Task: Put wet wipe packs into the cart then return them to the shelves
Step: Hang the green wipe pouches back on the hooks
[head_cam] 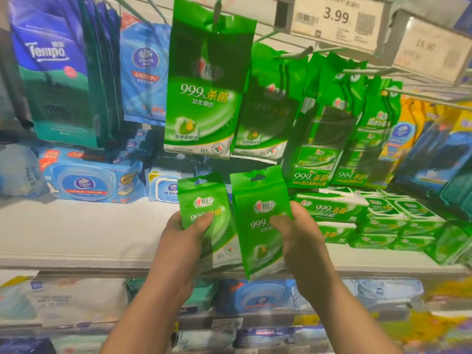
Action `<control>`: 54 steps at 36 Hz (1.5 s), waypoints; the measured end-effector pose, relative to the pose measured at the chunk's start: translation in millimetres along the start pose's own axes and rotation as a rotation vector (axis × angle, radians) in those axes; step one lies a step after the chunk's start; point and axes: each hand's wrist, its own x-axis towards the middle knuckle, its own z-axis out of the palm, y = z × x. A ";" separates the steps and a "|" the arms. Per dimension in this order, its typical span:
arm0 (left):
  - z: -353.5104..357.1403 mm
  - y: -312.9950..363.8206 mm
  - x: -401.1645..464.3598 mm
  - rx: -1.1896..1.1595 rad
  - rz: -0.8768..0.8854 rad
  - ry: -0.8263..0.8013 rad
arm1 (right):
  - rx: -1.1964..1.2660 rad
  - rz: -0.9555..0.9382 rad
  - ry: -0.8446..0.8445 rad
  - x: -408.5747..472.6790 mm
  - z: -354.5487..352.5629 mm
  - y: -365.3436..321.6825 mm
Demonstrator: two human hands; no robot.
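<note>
Left hand (186,233) gripping one green wipe pack (204,208), right hand (296,231) gripping another (258,200), apparently overlapping, below hanging packs (204,98)

A white shelf (84,233) runs across the middle of the view. On its left side lie blue lidded wipe tubs (89,178), with a smaller blue pack (166,186) just beside them. On its right side lie stacked green wipe packs (357,218), piled in rows towards the edge. A lower shelf (229,318) below carries blurred blue and white packs (260,295).
</note>
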 end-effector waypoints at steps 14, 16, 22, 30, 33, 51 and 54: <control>1.2 -0.2 0.2 0.019 -0.024 0.013 | 0.033 -0.405 0.323 2.8 -3.2 -71.2; 0.7 -1.5 1.4 0.018 -0.029 0.018 | 0.032 -0.454 0.349 3.8 -2.1 -82.1; -1.7 -1.3 4.6 0.039 -0.041 0.015 | 0.046 -0.541 0.372 13.3 -3.2 -99.5; -5.5 0.1 6.1 0.050 -0.046 0.034 | 0.078 -0.484 0.315 26.8 -5.4 -96.3; -6.0 0.4 6.6 0.054 -0.043 0.032 | 0.095 -0.457 0.288 27.8 -1.5 -87.7; -2.5 1.5 2.6 0.019 -0.024 0.000 | 0.315 -0.047 0.222 43.3 20.8 -53.4; -1.8 0.8 0.9 -0.006 -0.016 -0.014 | 0.329 0.000 0.228 50.6 20.6 -55.3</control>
